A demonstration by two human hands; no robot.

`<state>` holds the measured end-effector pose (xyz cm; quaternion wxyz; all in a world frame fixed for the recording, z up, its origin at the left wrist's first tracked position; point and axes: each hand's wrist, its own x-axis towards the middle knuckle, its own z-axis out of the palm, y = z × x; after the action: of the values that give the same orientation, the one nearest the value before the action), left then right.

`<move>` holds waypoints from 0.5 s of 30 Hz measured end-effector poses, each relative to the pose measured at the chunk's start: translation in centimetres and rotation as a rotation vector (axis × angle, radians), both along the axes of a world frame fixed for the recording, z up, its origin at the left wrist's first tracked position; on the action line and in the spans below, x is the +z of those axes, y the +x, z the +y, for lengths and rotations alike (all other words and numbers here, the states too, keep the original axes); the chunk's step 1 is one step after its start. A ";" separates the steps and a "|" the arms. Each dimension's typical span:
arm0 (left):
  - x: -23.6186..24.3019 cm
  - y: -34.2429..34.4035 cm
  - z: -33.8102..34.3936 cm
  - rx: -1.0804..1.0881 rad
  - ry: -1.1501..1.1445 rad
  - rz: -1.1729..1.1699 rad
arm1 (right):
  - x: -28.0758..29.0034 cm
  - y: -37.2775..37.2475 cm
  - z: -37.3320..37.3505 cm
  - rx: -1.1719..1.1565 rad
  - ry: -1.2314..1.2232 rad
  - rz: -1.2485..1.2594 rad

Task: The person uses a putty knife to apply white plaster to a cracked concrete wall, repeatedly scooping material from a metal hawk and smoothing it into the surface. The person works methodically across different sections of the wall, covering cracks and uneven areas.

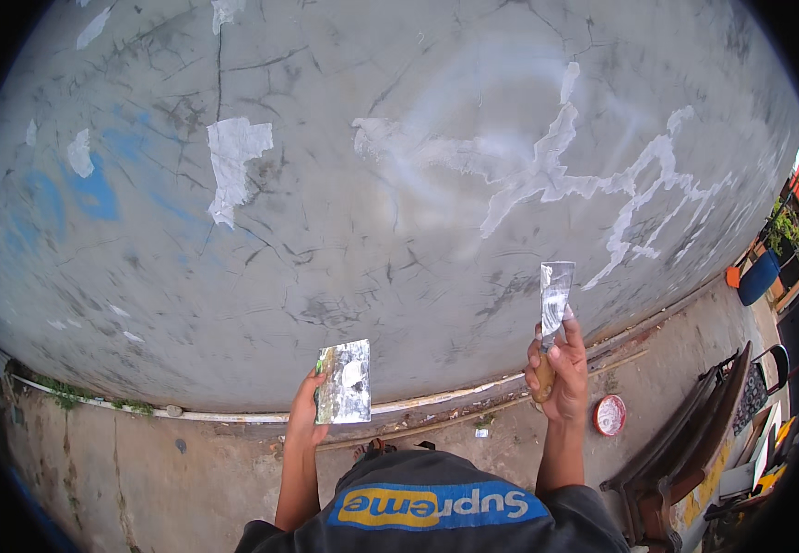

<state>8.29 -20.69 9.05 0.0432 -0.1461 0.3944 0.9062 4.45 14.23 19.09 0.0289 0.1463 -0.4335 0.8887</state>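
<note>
Holding a putty knife (555,309) upright, the right hand (565,364) has its fingers wrapped around the wooden handle, and one finger reaches up along the blade. White filler smears the blade, which points up toward the wall; from my remote seat I cannot tell how near its tip is to the surface. To its left, and well apart from it, the left hand (305,405) grips a flat rectangular plate (344,382) by its left edge. I see a stained, mottled face on the plate, with a white dab of filler near the middle.

Beyond both tools, the grey wall (325,230) fills most of my view, crossed by dark cracks. A long, branching white filler patch (556,175) spreads over its right half, and a shorter, blocky patch (233,166) lies left of centre. Faded blue paint (95,189) marks the far left.

Along the wall's foot runs a pale pipe (215,417). On the concrete ground (187,479), just right of the right forearm, I make out a red bowl (609,416), whitish inside. Farther right lies dark brown wooden furniture (694,461), and behind it a blue container (759,278).
</note>
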 end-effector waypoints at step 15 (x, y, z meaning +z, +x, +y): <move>1.6 1.6 -8.5 0.342 -0.020 0.132 | 3.7 -6.2 -14.6 -0.430 0.433 0.542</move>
<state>9.90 -29.15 10.61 -0.1388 -0.1514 0.3748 0.9041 -1.70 -0.37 22.82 0.2957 0.2840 -0.6078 0.6800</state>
